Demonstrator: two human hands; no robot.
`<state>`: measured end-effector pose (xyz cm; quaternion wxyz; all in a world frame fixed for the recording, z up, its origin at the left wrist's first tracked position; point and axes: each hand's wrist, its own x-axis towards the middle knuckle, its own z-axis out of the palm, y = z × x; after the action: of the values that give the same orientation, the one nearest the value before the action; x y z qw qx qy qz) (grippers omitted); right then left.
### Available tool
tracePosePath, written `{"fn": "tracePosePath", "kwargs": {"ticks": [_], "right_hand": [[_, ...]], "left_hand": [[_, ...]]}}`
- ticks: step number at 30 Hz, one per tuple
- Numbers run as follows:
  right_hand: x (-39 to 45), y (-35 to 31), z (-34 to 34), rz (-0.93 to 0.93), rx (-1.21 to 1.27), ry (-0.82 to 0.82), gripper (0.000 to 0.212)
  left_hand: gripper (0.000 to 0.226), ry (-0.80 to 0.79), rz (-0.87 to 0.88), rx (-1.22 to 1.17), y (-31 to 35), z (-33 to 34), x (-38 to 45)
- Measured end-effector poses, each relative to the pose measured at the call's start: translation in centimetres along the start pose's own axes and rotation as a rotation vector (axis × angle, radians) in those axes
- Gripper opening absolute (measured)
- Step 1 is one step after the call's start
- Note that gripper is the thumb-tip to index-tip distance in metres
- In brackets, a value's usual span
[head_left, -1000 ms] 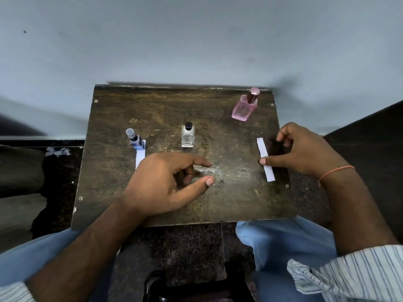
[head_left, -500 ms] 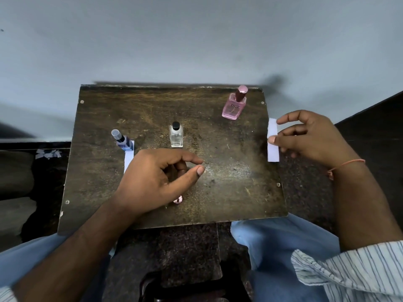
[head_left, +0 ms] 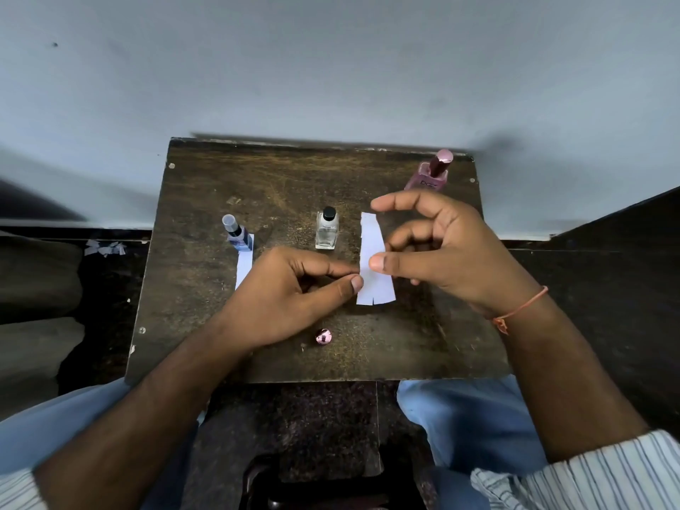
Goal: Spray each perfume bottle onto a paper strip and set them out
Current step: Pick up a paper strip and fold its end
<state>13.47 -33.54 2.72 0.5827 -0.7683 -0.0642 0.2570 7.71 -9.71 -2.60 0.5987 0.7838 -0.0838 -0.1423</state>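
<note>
A blue bottle [head_left: 238, 235] is standing on a white strip [head_left: 244, 265] at the worn wooden board's [head_left: 206, 200] left; the left hand [head_left: 290, 292] is pinching one edge of a jagged white paper strip [head_left: 373, 259] beside the clear square bottle [head_left: 326, 230], the right hand [head_left: 441, 248] is pinching the other, fingers arching before the pink bottle [head_left: 430, 174]; a shiny pink cap [head_left: 323, 336] is lying nearer
</note>
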Motion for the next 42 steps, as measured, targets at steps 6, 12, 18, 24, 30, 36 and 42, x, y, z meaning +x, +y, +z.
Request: {"fn": "tracePosePath", "kwargs": {"ticks": [6, 12, 18, 24, 30, 36, 42], "right_hand": [[0.2, -0.3, 1.2, -0.033, 0.036, -0.004, 0.058], [0.3, -0.4, 1.5, -0.043, 0.033, 0.015, 0.057], [0.3, -0.4, 1.6, -0.049, 0.045, 0.007, 0.053], [0.3, -0.4, 1.2, -0.033, 0.069, 0.022, 0.055], [0.1, -0.6, 0.9, -0.022, 0.165, -0.001, 0.061], [0.0, -0.8, 1.3, 0.004, 0.176, -0.089, 0.062], [0.1, -0.6, 1.7, 0.035, 0.108, -0.166, 0.062]], "left_hand": [[0.015, 0.013, -0.057, -0.124, 0.2, -0.7, -0.1], [0.017, 0.040, -0.081, -0.150, 0.4, -1.2, -0.3], [0.014, 0.086, -0.103, -0.139, 0.7, -1.2, -0.3], [0.005, 0.127, -0.165, -0.149, 0.6, -1.1, -0.2], [0.016, 0.075, -0.145, -0.032, 0.2, -1.3, -0.3], [0.041, 0.057, -0.074, -0.035, -0.1, -1.1, -0.4], [0.026, 0.097, -0.009, -0.092, 0.1, -1.4, -0.3]]}}
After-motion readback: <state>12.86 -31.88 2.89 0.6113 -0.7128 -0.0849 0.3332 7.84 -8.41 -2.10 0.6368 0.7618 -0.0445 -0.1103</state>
